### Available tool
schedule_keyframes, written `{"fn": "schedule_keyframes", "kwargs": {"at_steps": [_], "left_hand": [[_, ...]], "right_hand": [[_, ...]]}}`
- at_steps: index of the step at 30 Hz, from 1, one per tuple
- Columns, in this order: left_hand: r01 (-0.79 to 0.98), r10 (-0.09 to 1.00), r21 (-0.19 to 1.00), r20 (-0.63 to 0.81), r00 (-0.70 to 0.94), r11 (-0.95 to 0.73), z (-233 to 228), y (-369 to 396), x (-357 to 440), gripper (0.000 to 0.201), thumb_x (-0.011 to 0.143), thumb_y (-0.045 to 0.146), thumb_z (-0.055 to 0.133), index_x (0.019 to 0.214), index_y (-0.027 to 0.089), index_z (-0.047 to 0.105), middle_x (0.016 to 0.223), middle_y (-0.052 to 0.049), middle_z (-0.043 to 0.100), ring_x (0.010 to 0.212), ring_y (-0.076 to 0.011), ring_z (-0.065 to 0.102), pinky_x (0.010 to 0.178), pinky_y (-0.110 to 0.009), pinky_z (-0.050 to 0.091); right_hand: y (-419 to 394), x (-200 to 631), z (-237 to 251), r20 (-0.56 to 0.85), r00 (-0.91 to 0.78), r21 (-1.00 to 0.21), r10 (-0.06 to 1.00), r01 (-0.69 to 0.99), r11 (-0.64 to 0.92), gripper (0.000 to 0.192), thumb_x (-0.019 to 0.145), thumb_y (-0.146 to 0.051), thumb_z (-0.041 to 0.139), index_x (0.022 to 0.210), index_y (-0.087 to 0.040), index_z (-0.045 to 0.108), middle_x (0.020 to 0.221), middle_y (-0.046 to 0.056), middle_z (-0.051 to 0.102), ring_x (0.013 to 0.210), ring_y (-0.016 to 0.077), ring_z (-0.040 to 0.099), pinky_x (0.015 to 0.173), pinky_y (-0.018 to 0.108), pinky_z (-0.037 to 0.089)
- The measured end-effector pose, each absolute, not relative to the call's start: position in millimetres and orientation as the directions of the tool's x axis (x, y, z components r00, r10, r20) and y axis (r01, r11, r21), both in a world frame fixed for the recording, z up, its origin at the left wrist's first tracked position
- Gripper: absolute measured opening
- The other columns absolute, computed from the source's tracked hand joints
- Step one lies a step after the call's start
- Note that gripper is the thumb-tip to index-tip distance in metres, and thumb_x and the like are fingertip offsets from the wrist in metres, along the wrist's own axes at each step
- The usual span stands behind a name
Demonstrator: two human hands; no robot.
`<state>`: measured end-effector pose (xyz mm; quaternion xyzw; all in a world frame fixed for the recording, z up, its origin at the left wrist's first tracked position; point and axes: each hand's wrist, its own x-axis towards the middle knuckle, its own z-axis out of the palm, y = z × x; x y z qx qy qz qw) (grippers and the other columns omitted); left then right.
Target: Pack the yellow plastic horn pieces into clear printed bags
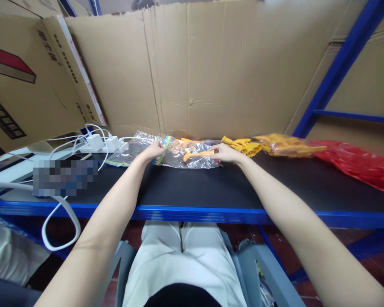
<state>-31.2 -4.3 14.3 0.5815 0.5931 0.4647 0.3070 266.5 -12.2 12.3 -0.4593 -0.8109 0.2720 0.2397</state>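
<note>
A clear plastic bag with a colourful printed strip lies on the black shelf top, far from me near the cardboard wall. My left hand pinches the bag at its colourful strip. My right hand holds an orange plastic toy piece at the bag's right end; whether the piece is partly inside the bag is hard to tell. More orange and yellow toy pieces lie just right of my right hand.
Another clear bag of yellow pieces and a red plastic bag lie at the right. White chargers and cables sit at the left, one cable hanging over the blue shelf edge. Cardboard sheets wall the back.
</note>
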Motion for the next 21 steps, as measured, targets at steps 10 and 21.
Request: {"fn": "schedule_keyframes", "kwargs": {"at_steps": [10,21], "left_hand": [[0.074,0.983,0.991,0.095,0.156,-0.108,14,-14,-5,0.045,0.075,0.012,0.060,0.120,0.012,0.052,0.090,-0.009,0.067,0.067,-0.0141,0.064,0.061,-0.026,0.050],[0.014,0.995,1.000,-0.004,0.100,0.002,3,-16,13,0.045,0.079,0.005,0.054,0.124,0.011,0.051,0.092,-0.008,0.068,0.072,-0.0113,0.063,0.068,-0.022,0.050]], "right_hand": [[-9,255,10,0.303,-0.373,-0.743,0.877,0.484,0.462,0.040,0.057,-0.038,0.069,0.084,-0.009,0.067,0.067,0.003,0.059,0.061,0.0148,0.052,0.058,0.027,0.041],[-28,247,17,0.007,-0.632,-0.847,0.775,0.408,0.340,0.032,0.060,-0.041,0.071,0.075,-0.014,0.065,0.066,0.001,0.060,0.061,0.0112,0.054,0.064,0.027,0.045]]}}
